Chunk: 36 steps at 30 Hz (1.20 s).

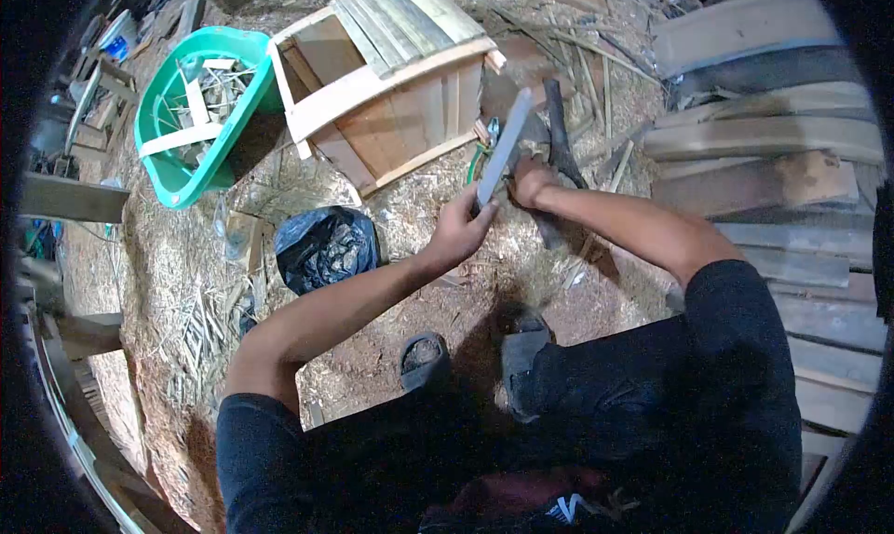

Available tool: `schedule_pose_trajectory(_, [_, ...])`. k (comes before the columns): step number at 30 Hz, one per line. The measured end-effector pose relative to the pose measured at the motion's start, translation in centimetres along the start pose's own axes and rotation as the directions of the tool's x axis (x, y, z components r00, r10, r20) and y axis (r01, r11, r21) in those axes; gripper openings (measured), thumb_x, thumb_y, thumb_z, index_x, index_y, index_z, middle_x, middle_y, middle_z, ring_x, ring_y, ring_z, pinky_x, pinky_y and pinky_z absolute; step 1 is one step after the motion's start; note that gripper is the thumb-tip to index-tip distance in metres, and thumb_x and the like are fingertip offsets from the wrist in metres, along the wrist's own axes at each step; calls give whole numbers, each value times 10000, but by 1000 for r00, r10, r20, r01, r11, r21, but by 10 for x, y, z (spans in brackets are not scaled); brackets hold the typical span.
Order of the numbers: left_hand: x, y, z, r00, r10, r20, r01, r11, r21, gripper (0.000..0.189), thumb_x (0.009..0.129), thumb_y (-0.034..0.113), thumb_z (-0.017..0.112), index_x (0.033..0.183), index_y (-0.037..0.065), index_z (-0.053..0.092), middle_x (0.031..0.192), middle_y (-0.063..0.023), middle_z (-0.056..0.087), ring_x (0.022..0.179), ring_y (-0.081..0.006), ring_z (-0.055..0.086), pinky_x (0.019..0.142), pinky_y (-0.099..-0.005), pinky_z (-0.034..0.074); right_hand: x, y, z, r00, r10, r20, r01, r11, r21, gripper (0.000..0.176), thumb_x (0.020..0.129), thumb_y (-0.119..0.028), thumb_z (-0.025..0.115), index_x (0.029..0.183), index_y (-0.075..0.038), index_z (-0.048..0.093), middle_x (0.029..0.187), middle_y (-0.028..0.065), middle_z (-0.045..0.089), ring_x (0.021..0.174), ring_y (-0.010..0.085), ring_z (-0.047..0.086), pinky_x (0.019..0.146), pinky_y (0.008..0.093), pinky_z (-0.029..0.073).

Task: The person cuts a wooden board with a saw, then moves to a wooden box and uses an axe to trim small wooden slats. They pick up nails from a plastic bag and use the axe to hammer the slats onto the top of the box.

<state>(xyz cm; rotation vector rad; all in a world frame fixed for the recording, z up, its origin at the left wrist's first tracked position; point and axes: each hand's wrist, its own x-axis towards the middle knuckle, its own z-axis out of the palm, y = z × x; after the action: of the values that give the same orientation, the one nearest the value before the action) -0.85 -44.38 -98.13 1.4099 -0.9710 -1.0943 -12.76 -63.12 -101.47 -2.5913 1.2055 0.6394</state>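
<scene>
My left hand (460,227) is closed round the lower end of a long flat grey blade-like strip (507,148), which points up and away from me. Just right of it, my right hand (533,180) reaches down to the ground among dark pieces of wood. Its fingers are partly hidden, and what they touch cannot be made out. A dark stick (559,129) stands beyond that hand. To the left is a wooden box-like frame (400,129) with a slatted top. Something green (476,162) lies between the box and the strip.
A green tub (149,134) with wood scraps stands at the upper left. A black plastic bag (326,250) sits nearer, left of my left forearm. Planks (773,138) are stacked along the right. Wood shavings cover the ground, and my sandalled feet (425,359) are below my hands.
</scene>
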Motion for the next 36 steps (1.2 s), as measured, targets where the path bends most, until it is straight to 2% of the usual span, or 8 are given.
schedule_pose_trajectory(6, [-23, 114, -32, 994, -104, 21, 103, 994, 26, 190, 971, 177, 617, 1103, 40, 599, 733, 6, 560, 627, -74, 511, 555, -260, 448, 4, 7, -37, 991, 107, 83, -128, 937, 325, 610, 820, -465, 705, 1111, 68, 660, 1048, 249, 684, 957, 340, 677, 829, 400, 536])
schedule_pose_trajectory(11, [-16, 183, -85, 979, -48, -200, 51, 999, 9, 202, 937, 175, 658, 1014, -8, 620, 700, -17, 603, 614, -77, 572, 523, -253, 464, -50, 23, -59, 991, 11, 134, -122, 490, 863, 319, 855, -279, 710, 905, 31, 656, 695, 87, 640, 534, 171, 591, 495, 354, 478])
schedule_pose_trajectory(20, [69, 178, -170, 857, -195, -477, -10, 919, -393, 128, 880, 1, 560, 925, -119, 560, 760, -152, 631, 620, -222, 646, 528, -337, 526, -95, 41, -64, 999, 3, -47, 38, 542, 840, 294, 828, -232, 672, 972, 25, 664, 747, 93, 660, 634, 174, 627, 603, 357, 519])
schedule_pose_trajectory(23, [73, 186, -175, 839, -229, -493, 143, 968, -206, 140, 901, 16, 577, 899, -124, 565, 773, -179, 640, 648, -238, 672, 524, -300, 549, -94, 42, -64, 971, -132, -202, 240, 571, 785, 325, 824, -241, 689, 982, 40, 647, 780, 81, 665, 709, 169, 620, 678, 349, 513])
schedule_pose_trajectory(24, [72, 191, -177, 841, -256, -477, 167, 961, -222, 171, 895, 42, 560, 915, -127, 572, 814, -198, 665, 691, -246, 703, 548, -323, 576, -94, 40, -62, 962, -161, -220, 272, 515, 813, 265, 867, -145, 690, 1057, 13, 591, 758, 30, 614, 575, 109, 568, 504, 290, 466])
schedule_pose_trajectory(27, [66, 198, -186, 847, -140, -513, 102, 990, -102, 190, 868, 99, 582, 883, -90, 588, 778, -160, 677, 619, -227, 680, 527, -345, 543, -103, 30, -68, 957, -159, -242, 290, 537, 792, 383, 820, -230, 698, 1076, 42, 613, 911, 82, 665, 844, 170, 610, 781, 330, 497])
schedule_pose_trajectory(31, [56, 202, -191, 875, 124, -468, -151, 988, -21, 160, 901, 135, 584, 899, -22, 615, 684, -68, 610, 497, -129, 536, 459, -293, 454, -137, 2, -78, 925, -143, -352, 380, 309, 872, 286, 828, -162, 695, 1031, 11, 594, 861, 75, 649, 762, 163, 614, 709, 333, 507])
schedule_pose_trajectory(36, [25, 223, -151, 916, 36, -398, -154, 951, -269, 139, 918, 165, 645, 942, 37, 597, 672, -20, 565, 515, -67, 507, 431, -214, 388, -155, -53, -143, 890, -87, -447, 451, 36, 892, 199, 842, -157, 702, 931, -27, 580, 712, 28, 603, 597, 123, 578, 567, 286, 476])
